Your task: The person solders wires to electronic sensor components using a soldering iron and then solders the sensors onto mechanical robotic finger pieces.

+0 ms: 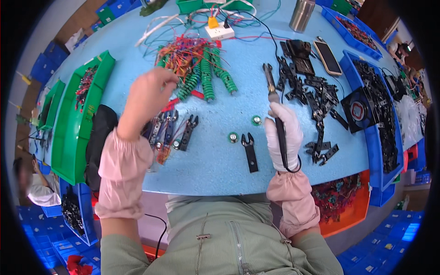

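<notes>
Gripped Right, Curled Left

A gloved right hand (289, 130) holds a soldering iron (272, 86), fingers closed, tip pointing away. The bare left hand (151, 89) arches, fingers bent; whether it pinches anything is unclear. Wires (185, 49) bunch just beyond it. A black clip (250, 156) lies left of the right grip.

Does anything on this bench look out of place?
Yes: a square black unit sits askew to the blue bin beside it, and loose black parts lie strewn on the table rather than binned. Oddly, the right hand is gloved, the left hand bare.
</notes>
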Demonstrator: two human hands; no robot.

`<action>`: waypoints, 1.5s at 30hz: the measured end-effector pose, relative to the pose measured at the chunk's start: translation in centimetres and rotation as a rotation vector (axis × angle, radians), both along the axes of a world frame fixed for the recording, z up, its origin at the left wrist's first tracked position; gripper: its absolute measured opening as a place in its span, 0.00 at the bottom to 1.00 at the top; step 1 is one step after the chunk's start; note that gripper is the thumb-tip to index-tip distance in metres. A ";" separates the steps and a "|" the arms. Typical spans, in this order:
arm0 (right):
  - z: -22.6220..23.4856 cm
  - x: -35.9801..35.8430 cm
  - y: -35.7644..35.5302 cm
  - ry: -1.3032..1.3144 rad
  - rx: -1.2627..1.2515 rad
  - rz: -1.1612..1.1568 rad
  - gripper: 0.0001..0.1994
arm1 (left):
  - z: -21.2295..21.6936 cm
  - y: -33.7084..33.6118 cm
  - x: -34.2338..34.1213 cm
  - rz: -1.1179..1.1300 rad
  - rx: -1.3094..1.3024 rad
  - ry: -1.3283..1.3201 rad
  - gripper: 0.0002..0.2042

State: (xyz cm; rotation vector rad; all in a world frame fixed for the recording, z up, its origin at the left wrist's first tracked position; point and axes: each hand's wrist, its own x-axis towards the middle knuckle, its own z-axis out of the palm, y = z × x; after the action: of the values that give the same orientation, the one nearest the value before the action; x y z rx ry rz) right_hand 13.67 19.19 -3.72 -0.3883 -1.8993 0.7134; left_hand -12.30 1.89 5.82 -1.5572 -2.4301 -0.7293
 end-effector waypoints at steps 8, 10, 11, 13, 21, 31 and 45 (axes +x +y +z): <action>-0.5 0.0 -0.5 -0.007 0.069 -0.039 0.22 | -0.8 4.0 -15.2 0.557 -0.323 0.090 0.08; -0.3 0.1 -0.4 -0.026 0.064 -0.051 0.22 | -2.1 5.8 -15.6 0.529 -0.299 0.150 0.08; -0.1 0.2 -0.5 -0.047 0.052 -0.045 0.22 | -2.7 6.2 -15.7 0.516 -0.285 0.205 0.08; 0.1 0.2 -0.5 -0.091 0.027 -0.030 0.22 | -3.9 6.8 -15.8 0.494 -0.255 0.313 0.08; 0.3 0.0 -0.4 -0.120 0.048 -0.043 0.22 | -7.2 7.8 -17.6 0.368 0.050 0.579 0.06; 0.2 0.2 -0.4 -0.129 0.049 -0.054 0.23 | 2.2 7.9 -22.2 0.430 0.008 -0.223 0.10; 0.1 -0.1 -0.2 -0.053 0.082 -0.048 0.22 | 15.3 5.9 -9.4 0.269 0.641 -0.297 0.11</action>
State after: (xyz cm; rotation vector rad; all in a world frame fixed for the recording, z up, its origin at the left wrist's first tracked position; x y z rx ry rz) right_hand 13.56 18.97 -3.67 -0.4029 -1.9554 0.5966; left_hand -21.75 7.81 21.11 -0.9075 -2.1793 -1.5657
